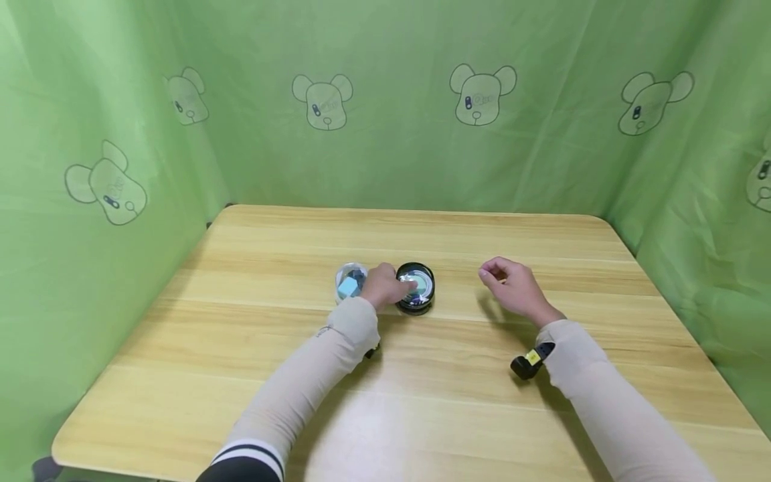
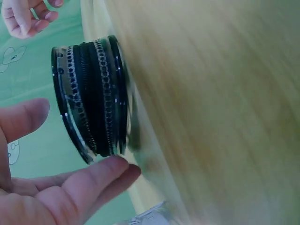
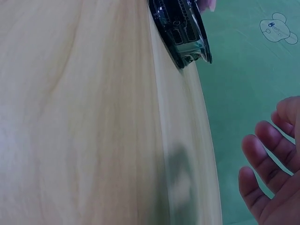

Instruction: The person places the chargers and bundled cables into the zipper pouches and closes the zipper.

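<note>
A round black case [image 1: 415,301] with a shiny clear top lies flat on the wooden table. Its side, in the left wrist view, shows two dark rims with chain-like bands [image 2: 104,84] between them. My left hand [image 1: 383,288] reaches to its left edge. The fingertips [image 2: 115,166] are right at the case's side, while the thumb [image 2: 28,117] stands off its top face, not gripping. To the right of the case, my right hand [image 1: 513,286] hovers over the table with loosely curled fingers [image 3: 269,150] and holds nothing.
Just left of my left hand stands a small round whitish container [image 1: 339,278] with light-blue and dark pieces in it, partly hidden by the hand. The wooden table [image 1: 482,428] has rounded corners. Green curtains [image 1: 397,161] with bear faces hang behind and on both sides.
</note>
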`<act>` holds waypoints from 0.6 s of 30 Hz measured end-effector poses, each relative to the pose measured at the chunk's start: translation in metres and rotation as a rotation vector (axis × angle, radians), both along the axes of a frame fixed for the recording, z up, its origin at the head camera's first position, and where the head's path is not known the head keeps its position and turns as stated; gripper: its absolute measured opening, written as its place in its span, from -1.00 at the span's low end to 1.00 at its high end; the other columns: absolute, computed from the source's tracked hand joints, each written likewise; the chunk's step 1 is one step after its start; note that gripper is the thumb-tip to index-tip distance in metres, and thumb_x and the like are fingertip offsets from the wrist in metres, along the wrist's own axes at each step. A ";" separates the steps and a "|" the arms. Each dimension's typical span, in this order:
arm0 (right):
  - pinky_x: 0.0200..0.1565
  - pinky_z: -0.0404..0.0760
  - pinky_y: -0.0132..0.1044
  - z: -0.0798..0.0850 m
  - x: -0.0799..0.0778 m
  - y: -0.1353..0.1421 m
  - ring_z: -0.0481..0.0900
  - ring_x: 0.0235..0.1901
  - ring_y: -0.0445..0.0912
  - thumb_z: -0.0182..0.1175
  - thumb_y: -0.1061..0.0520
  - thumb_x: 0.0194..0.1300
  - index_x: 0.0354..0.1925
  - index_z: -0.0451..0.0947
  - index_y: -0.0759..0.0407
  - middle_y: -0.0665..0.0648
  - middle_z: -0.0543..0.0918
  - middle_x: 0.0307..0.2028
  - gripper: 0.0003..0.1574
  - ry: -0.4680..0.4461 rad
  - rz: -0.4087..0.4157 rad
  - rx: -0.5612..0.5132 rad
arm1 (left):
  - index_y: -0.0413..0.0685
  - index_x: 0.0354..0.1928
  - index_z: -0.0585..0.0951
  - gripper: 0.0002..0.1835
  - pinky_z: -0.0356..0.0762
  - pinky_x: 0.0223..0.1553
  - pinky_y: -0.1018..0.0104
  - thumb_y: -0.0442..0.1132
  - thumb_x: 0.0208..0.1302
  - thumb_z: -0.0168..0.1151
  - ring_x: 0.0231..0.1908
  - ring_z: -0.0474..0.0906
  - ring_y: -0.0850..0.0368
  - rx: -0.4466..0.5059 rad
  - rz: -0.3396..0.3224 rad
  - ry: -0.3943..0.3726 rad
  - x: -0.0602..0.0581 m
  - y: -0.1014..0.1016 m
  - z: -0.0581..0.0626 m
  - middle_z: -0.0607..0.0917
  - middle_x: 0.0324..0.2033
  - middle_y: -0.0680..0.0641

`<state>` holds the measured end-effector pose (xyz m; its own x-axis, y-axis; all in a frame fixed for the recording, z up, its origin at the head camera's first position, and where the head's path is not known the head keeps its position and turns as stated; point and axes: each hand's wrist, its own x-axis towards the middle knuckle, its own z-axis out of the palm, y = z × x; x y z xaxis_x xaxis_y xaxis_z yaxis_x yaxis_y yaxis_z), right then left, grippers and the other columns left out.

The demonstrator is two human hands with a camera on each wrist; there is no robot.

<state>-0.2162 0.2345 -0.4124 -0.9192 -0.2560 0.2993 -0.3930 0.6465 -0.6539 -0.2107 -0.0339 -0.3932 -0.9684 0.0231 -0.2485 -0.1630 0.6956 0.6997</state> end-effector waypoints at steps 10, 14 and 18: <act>-0.42 0.48 -0.36 0.003 0.004 0.002 0.44 -0.45 -0.04 0.16 0.12 0.39 -0.27 0.50 0.26 0.11 0.52 -0.47 -0.81 0.010 -0.031 0.042 | -0.16 0.17 0.48 -0.46 0.60 -0.05 0.15 0.01 0.27 0.29 -0.08 0.56 -0.04 0.118 0.006 0.161 0.006 -0.016 0.010 0.62 -0.05 -0.15; -0.45 0.45 -0.31 0.006 0.008 0.006 0.39 -0.54 -0.07 0.13 0.05 0.41 -0.32 0.47 0.22 0.07 0.46 -0.54 -0.74 0.015 -0.056 0.084 | -0.11 -0.19 0.59 -0.70 0.60 -0.35 0.27 -0.02 0.28 0.28 -0.39 0.56 0.08 0.131 -0.001 0.272 0.007 -0.032 0.014 0.64 -0.39 -0.03; -0.46 0.43 -0.27 0.006 0.009 0.012 0.38 -0.56 -0.07 0.12 0.02 0.41 -0.35 0.46 0.20 0.06 0.45 -0.55 -0.72 0.051 -0.078 0.150 | -0.09 -0.42 0.58 -0.75 0.54 -0.47 0.30 -0.09 0.32 0.24 -0.53 0.50 0.12 0.053 -0.023 0.438 0.008 -0.050 0.015 0.59 -0.57 -0.01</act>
<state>-0.2067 0.2461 -0.4064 -0.9226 -0.2295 0.3100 -0.3679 0.7650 -0.5287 -0.2023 -0.0837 -0.3777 -0.9810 0.0480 0.1880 0.1728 0.6566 0.7342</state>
